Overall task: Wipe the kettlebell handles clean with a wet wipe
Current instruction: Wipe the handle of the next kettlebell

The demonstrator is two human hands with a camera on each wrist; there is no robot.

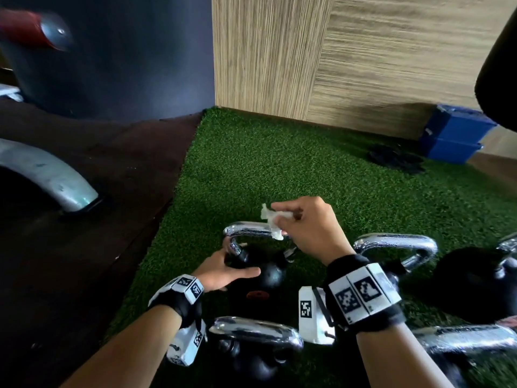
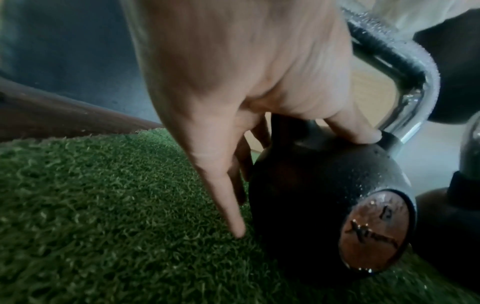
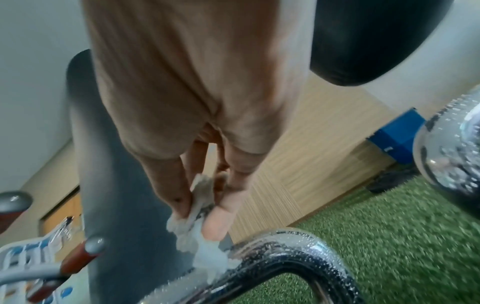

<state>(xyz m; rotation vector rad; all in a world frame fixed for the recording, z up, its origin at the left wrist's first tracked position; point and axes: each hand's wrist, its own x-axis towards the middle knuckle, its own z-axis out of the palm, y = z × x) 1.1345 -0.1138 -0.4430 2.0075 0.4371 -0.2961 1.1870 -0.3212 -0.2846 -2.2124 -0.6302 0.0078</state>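
Observation:
A black kettlebell (image 1: pixel 270 274) with a chrome handle (image 1: pixel 249 229) stands on green turf in the middle of the head view. My right hand (image 1: pixel 285 217) pinches a crumpled white wet wipe (image 1: pixel 272 221) between thumb and fingers and holds it against the top bar of that handle. In the right wrist view the wet wipe (image 3: pixel 197 236) touches the wet, beaded handle (image 3: pixel 285 253) under my right hand (image 3: pixel 205 209). My left hand (image 2: pixel 259 144) braces the kettlebell's ball (image 2: pixel 311 195), with the thumb on top by the handle base and straight fingers down its far side.
More chrome-handled kettlebells stand close by: one to the right (image 1: pixel 397 243), one nearer me (image 1: pixel 257 331), another at the lower right (image 1: pixel 461 340). Blue boxes (image 1: pixel 453 135) and a dark heap (image 1: pixel 394 161) lie by the wood wall. A metal machine leg (image 1: pixel 47 177) stands on the dark floor at the left.

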